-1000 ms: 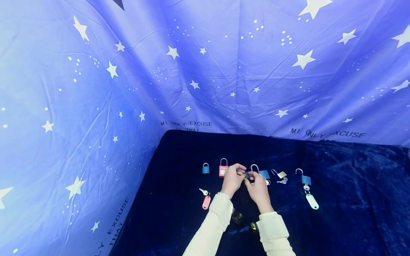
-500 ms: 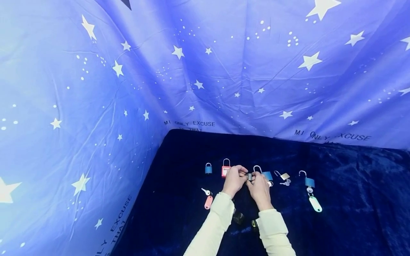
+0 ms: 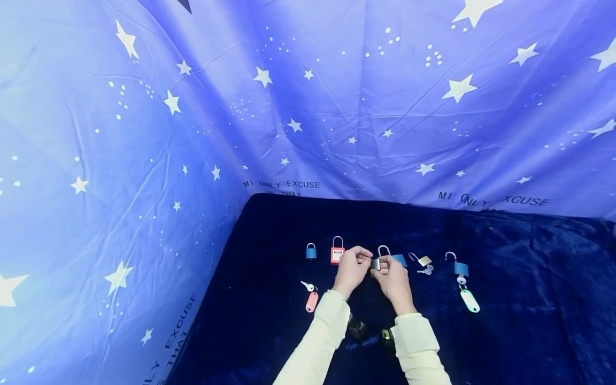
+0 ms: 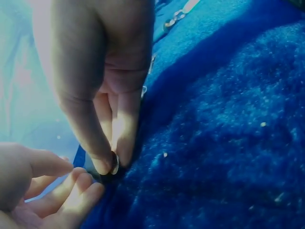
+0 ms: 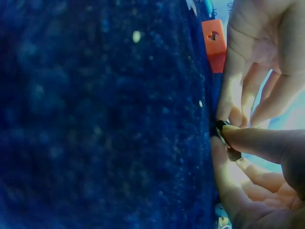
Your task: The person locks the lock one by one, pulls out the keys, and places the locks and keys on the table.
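A small silver-grey padlock (image 3: 376,263) is held up between both hands. My right hand (image 3: 393,280) pinches it with thumb and fingers; in the right wrist view the thumb presses on its dark rim (image 5: 222,133). Close against the other side, the curled fingertips of my left hand (image 3: 351,271) pinch its edge, which they partly hide. A red padlock (image 3: 337,255) stands just left of the left hand. Behind the right hand lies a blue padlock (image 3: 399,260) with its shackle raised.
To the left are a small blue padlock (image 3: 311,252) and a key with a red tag (image 3: 312,302). On the right lie a brass padlock (image 3: 424,261), loose keys (image 3: 425,270), and another blue padlock (image 3: 461,268) with a pale green tag (image 3: 470,301). A starry curtain (image 3: 337,107) borders the dark blue cloth (image 3: 269,342).
The small padlock has turned so its silvery face shows instead of a dark side. My right hand has shifted slightly right, covering the key at the open blue padlock. The left hand stays nearly in place.
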A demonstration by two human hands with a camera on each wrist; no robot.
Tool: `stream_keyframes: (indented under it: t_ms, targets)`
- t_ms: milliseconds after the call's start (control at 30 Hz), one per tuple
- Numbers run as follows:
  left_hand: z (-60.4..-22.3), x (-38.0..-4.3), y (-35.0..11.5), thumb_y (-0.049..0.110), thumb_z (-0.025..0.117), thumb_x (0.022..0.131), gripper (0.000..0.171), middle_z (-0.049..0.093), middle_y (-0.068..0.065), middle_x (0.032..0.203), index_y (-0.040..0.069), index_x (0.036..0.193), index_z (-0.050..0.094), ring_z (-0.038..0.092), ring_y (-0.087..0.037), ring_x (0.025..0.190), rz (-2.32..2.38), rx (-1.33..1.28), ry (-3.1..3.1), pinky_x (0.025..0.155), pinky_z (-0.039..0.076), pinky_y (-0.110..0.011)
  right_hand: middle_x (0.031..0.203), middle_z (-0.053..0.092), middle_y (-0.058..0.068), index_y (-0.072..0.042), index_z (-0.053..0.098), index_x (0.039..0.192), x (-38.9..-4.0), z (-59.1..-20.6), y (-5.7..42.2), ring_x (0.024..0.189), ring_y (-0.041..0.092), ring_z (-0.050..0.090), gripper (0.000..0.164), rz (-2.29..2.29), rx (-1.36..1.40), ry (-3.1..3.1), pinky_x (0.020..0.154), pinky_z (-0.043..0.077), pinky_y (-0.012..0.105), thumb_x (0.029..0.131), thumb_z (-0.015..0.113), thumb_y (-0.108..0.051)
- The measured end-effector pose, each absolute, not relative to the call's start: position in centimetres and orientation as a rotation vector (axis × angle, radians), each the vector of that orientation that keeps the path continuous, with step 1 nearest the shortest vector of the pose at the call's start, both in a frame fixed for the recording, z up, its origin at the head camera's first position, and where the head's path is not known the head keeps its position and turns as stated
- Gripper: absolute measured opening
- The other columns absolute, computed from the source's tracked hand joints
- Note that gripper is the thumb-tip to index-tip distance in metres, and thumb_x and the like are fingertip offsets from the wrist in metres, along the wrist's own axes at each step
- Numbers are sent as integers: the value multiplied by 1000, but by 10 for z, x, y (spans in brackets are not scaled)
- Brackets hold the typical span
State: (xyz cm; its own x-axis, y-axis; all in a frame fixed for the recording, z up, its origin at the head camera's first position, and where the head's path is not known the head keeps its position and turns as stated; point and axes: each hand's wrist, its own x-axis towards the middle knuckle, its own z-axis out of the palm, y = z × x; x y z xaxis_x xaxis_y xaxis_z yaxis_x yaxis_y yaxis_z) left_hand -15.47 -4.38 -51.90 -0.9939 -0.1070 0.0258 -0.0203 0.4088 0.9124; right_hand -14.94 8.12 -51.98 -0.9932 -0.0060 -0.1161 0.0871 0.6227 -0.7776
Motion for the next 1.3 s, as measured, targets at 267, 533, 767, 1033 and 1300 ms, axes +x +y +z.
stream_keyframes:
  t_ms: [267,533,767,1033,1300]
  targets:
    - [-510,-163,-54,-4,61,90,16,73,-14,88,-5,105,67,70,-18,73,-1869,109,-2452,64,57,-22,101,74,20,5,62,121,-146,-520,82,80,15,73,39,-1542,78,2659,83,51,30,86,76,-8]
    - [-499,-168,-67,5,67,91,22,76,-8,90,-1,111,70,72,-14,75,-1675,156,-2506,67,54,-18,109,72,21,4,60,126,-141,-519,75,83,7,67,39,-1693,91,2568,70,46,10,89,72,-4]
    - [-501,-172,-68,13,70,91,23,75,-6,93,1,111,71,69,-8,78,-1612,111,-2569,72,52,-17,116,68,26,7,57,128,-137,-515,71,83,1,65,40,-1806,32,2477,72,49,9,90,69,1]
    - [-497,-173,-68,23,69,94,27,75,-3,98,5,113,71,69,-8,83,-1613,67,-2626,80,52,-22,119,67,25,6,56,130,-137,-511,69,82,-6,62,41,-1840,26,2433,74,49,9,91,68,0]
    - [-497,-173,-65,23,70,92,27,75,-1,94,4,111,71,70,-7,81,-1622,100,-2651,84,52,-23,120,66,28,8,55,131,-136,-507,71,80,-8,61,41,-1883,14,2395,73,51,9,92,66,2]
